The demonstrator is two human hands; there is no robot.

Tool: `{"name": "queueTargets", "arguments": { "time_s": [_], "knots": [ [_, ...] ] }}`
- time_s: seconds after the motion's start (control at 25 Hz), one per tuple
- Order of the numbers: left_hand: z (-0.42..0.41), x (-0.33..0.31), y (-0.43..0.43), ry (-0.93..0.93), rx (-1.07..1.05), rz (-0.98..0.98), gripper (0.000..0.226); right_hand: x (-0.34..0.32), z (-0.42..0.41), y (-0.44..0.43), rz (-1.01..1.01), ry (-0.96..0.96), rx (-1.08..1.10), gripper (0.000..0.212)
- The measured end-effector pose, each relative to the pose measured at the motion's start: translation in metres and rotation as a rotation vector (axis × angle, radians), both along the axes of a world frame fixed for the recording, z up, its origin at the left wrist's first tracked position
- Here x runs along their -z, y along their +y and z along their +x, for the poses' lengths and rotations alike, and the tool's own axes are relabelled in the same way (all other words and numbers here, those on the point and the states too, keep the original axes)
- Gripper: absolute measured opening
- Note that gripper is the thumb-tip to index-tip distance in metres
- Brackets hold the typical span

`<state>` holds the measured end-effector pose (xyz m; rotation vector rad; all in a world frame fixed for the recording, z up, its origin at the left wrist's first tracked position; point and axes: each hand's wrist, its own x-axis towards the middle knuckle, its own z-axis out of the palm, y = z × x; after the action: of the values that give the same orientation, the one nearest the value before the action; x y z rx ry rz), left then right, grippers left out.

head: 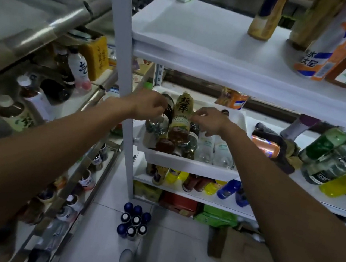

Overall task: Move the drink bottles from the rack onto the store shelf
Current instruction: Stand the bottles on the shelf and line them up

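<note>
A white tray sits on the white rack's middle shelf and holds several drink bottles lying and leaning together. A tall yellow-labelled tea bottle lies in its middle, with a dark bottle to its left and clear water bottles to its right. My left hand is over the tray's left side, fingers curled at the dark bottle. My right hand hovers over the tray's right side, fingertips bent down against the yellow-labelled bottle; its grip is unclear. The metal store shelf on the left holds several bottles.
An orange can and a cloth lie right of the tray, then green and yellow bottles on their sides. Tall packages stand on the upper shelf. A pack of blue bottles and cardboard are on the floor.
</note>
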<state>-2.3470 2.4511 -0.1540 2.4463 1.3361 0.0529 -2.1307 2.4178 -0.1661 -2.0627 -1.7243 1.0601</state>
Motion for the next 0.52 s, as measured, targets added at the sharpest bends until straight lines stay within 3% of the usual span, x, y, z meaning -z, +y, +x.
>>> {"name": "queueTargets", "arguments": {
  "time_s": [0.12,0.28,0.52],
  "knots": [
    [-0.002,0.013,0.012,0.032,0.090,0.008,0.037,0.012,-0.001,0.021,-0.025,0.055,0.170,0.041],
    [-0.008,0.026,0.029,0.002,0.100,0.039,0.034,0.021,-0.014,0.053,-0.089,0.199,0.427,0.064],
    [-0.013,0.041,0.041,-0.190,0.067,0.096,0.027,0.048,-0.037,0.079,-0.161,0.024,0.322,0.064]
  ]
}}
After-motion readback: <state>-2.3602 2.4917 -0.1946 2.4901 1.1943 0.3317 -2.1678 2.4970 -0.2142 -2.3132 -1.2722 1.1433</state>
